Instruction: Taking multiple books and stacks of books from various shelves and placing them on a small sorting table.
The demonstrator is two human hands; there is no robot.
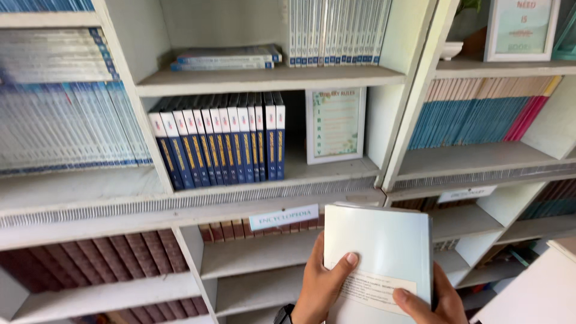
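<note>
Both hands hold a stack of thin pale books (384, 252) low in view, in front of the white shelves (264, 81). The left hand (321, 285) has its grip closed on the stack's left edge, thumb lying across the cover. The right hand (432, 300) grips the lower right corner, thumb on the cover's label. Above them a row of dark blue volumes (222, 141) stands upright beside a framed sign (336, 125), with brown volumes (90, 255) on the shelf below left
</note>
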